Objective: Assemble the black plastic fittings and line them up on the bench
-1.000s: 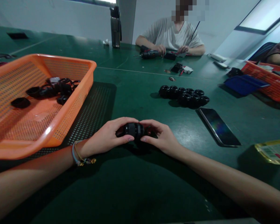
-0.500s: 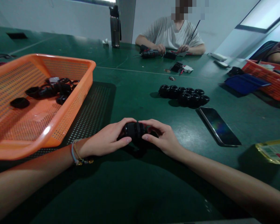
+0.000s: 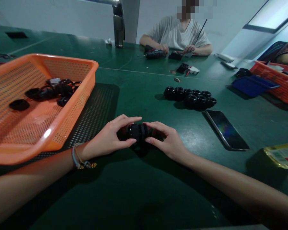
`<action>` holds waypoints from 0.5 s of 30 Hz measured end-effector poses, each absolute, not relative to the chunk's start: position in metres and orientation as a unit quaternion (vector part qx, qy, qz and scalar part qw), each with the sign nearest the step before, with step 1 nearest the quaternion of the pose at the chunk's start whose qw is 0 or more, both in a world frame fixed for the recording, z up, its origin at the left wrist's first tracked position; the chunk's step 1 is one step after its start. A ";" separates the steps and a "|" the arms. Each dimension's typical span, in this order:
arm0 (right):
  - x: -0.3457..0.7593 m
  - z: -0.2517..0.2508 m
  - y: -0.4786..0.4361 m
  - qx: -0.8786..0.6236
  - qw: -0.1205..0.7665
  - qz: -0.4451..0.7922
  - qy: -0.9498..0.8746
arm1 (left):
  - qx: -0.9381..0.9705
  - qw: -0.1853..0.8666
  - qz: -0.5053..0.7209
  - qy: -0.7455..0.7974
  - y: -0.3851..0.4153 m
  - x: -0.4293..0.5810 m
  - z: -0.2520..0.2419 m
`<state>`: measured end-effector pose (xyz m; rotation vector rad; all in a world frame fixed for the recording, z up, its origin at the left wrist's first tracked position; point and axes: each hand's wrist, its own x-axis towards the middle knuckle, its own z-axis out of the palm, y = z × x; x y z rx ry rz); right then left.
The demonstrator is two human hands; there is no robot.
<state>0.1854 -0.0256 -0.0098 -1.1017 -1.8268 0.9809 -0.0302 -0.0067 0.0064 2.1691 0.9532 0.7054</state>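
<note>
A black threaded fitting that looks like a cable gland (image 3: 138, 131) lies sideways between my two hands, just above the green table. My right hand (image 3: 166, 137) grips its right end between thumb and fingers. Around the left end, my left hand (image 3: 115, 132) is spread: the index finger stretches out above the gland and the thumb sits at its lower edge. Whether the left thumb touches it, I cannot tell. Beyond my right hand, several similar black cable glands (image 3: 190, 97) stand close together in rows.
An orange basket (image 3: 96, 65) with black parts stands at left. To the right lie a phone (image 3: 227, 129) and a yellow-edged box (image 3: 282, 155). Farther back are a blue tray (image 3: 254, 85), another orange basket (image 3: 282, 89), a bottle (image 3: 118, 30), and a person (image 3: 180, 36) behind a power drill (image 3: 155, 53).
My left fingers have lifted and spread away from the cable gland, with the index finger now straighter. My right hand keeps its grip in nearly the same place.
</note>
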 end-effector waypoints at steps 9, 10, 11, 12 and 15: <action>0.183 -0.008 -0.027 -0.456 0.380 0.425 -0.684 | 0.826 0.356 0.248 0.359 -0.002 -0.031 0.005; 0.183 -0.008 -0.027 -0.458 0.379 0.423 -0.684 | 0.826 0.357 0.245 0.361 -0.002 -0.031 0.005; 0.183 -0.008 -0.026 -0.459 0.377 0.422 -0.684 | 0.826 0.357 0.241 0.364 -0.002 -0.031 0.006; 0.183 -0.008 -0.026 -0.460 0.376 0.422 -0.685 | 0.826 0.356 0.237 0.366 -0.001 -0.031 0.006; 0.182 -0.007 -0.026 -0.465 0.370 0.422 -0.685 | 0.827 0.354 0.228 0.372 -0.002 -0.031 0.007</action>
